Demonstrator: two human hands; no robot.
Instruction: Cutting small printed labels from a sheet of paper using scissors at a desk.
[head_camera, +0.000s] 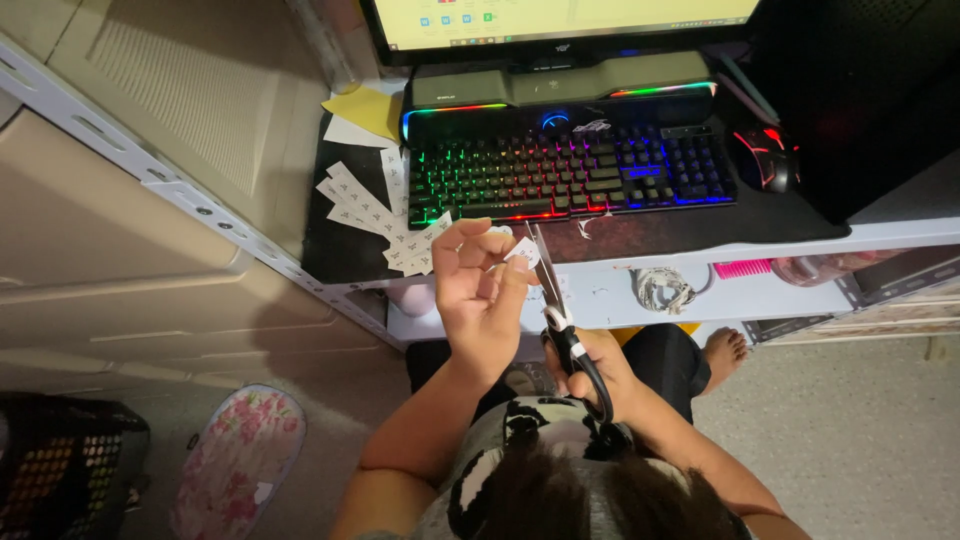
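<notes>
the left hand (478, 290) pinches a small paper piece (522, 250) while the right hand (600, 375) grips scissors (552, 290), blades at twelve o'clock. cutting is mid-step. the next snip likely needs the paper fed between the blades.

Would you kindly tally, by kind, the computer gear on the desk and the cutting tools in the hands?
Monitor: 1
Backlit keyboard: 1
Mouse: 1
Speaker bar: 1
Scissors, held in the right hand: 1
Total: 5
The left hand pinches a small paper piece.
</notes>
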